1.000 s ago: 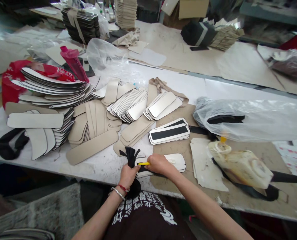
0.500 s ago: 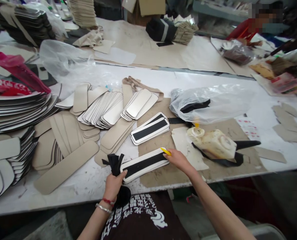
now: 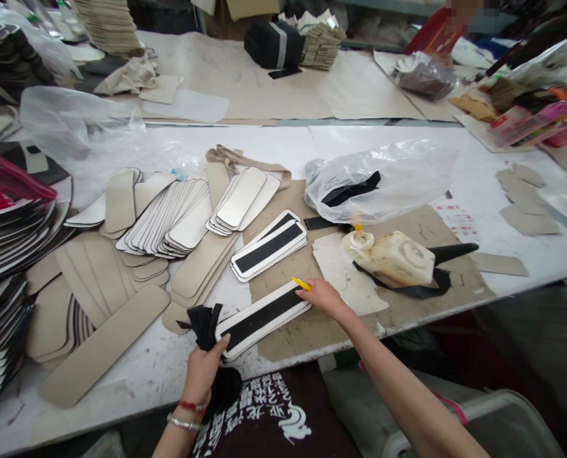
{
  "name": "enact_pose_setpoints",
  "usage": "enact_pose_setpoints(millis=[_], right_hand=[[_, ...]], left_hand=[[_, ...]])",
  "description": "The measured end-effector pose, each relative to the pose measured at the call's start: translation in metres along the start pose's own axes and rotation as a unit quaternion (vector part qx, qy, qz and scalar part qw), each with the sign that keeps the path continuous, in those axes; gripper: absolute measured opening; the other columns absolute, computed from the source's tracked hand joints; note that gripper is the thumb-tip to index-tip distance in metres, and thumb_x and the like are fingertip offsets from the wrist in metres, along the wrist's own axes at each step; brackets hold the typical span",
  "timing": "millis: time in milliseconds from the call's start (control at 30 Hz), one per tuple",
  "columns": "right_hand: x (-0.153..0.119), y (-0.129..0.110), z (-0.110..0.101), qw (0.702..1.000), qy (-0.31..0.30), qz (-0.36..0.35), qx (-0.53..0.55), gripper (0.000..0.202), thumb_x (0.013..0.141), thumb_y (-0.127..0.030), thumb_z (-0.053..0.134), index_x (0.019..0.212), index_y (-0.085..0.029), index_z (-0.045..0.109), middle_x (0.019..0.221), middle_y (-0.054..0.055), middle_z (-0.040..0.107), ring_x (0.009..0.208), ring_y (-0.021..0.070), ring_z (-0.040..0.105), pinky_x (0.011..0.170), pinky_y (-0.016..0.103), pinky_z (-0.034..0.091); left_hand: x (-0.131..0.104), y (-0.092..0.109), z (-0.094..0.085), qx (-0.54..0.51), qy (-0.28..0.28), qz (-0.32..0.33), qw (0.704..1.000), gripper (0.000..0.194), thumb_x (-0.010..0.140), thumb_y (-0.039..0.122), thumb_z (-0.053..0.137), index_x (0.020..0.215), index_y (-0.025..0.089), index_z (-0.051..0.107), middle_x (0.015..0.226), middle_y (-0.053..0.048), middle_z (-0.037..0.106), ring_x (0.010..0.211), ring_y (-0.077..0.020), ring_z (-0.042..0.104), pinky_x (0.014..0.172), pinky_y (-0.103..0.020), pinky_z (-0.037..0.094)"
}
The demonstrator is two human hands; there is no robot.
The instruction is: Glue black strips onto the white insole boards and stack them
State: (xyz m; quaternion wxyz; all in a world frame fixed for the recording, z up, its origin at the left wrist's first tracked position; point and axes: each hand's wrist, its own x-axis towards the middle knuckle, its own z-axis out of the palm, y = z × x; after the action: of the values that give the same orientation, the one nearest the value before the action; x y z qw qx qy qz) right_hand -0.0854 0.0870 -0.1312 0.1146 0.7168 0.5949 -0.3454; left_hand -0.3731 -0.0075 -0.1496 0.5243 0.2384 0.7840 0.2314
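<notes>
A long white panel (image 3: 252, 337) with rounded ends lies in front of me, on top of at least one more. Along its middle runs a black strip (image 3: 259, 316). My left hand (image 3: 204, 369) grips the panel's near left end, thumb on top and fingers mostly hidden. At the far right end, my right hand (image 3: 325, 296) is closed around a slim yellow tool (image 3: 301, 284); its exact kind is hidden by the fingers. A bunch of black ribbon (image 3: 204, 323) sits beside my left hand. Just beyond lie similar white panels with black strips (image 3: 269, 248).
Fanned white panels (image 3: 164, 216) and beige panels (image 3: 97, 273) cover the left. A stained plastic container (image 3: 400, 257) rests on cardboard at right, below a clear bag (image 3: 398, 178) with black material. The table's front edge runs close to me. Another person's red sleeve (image 3: 426, 32) shows far back.
The whole view has shifted, with table items appearing further left. Both hands keep the same hold on the panel and the yellow tool.
</notes>
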Motion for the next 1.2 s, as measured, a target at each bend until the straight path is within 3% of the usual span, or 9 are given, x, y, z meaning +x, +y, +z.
enact_pose_setpoints(millis=[433,600,867,1033,1200], right_hand=[[0.015,0.009,0.003,0.997,-0.031,-0.021,0.061,0.030,0.075,-0.043,0.050,0.073,-0.016,0.062,0.059,-0.001,0.050,0.056,0.0114,0.046,0.048,0.022,0.024],[0.015,0.009,0.005,0.998,-0.023,-0.018,0.060,0.030,0.072,-0.044,0.052,0.071,-0.016,0.061,0.059,0.000,0.050,0.056,0.0115,0.045,0.048,0.022,0.023],[0.016,0.007,0.005,0.999,-0.018,-0.023,0.040,0.028,0.072,-0.043,0.053,0.073,-0.017,0.061,0.065,0.002,0.057,0.060,0.0140,0.050,0.049,0.023,0.024],[0.003,0.018,-0.006,0.998,0.049,0.007,0.029,0.035,0.077,-0.048,0.049,0.081,-0.017,0.062,0.074,0.006,0.062,0.069,0.0183,0.055,0.055,0.024,0.030],[-0.009,0.026,-0.004,0.990,0.128,-0.056,0.033,0.031,0.087,-0.035,0.037,0.082,-0.019,0.062,0.079,0.005,0.063,0.073,0.0163,0.055,0.066,0.024,0.037]], left_hand=[[0.003,0.004,-0.002,0.033,-0.014,-0.007,0.999,0.039,0.057,0.051,0.067,0.057,0.014,0.054,0.042,0.001,0.049,0.046,-0.0142,0.044,0.050,-0.028,0.035],[0.002,0.004,0.000,0.039,-0.018,0.017,0.999,0.041,0.057,0.054,0.063,0.061,0.015,0.052,0.044,0.002,0.048,0.046,-0.0141,0.043,0.049,-0.028,0.034],[-0.001,0.013,0.002,0.088,-0.011,0.000,0.996,0.041,0.058,0.055,0.058,0.063,0.014,0.054,0.045,-0.001,0.050,0.047,-0.0166,0.045,0.050,-0.030,0.035],[-0.005,0.017,0.001,0.088,-0.016,0.016,0.996,0.040,0.059,0.055,0.056,0.061,0.015,0.053,0.044,-0.001,0.050,0.047,-0.0174,0.046,0.050,-0.030,0.036],[-0.004,0.015,-0.001,0.089,-0.019,0.027,0.996,0.037,0.063,0.051,0.056,0.065,0.014,0.055,0.044,-0.001,0.051,0.047,-0.0170,0.047,0.049,-0.029,0.036]])
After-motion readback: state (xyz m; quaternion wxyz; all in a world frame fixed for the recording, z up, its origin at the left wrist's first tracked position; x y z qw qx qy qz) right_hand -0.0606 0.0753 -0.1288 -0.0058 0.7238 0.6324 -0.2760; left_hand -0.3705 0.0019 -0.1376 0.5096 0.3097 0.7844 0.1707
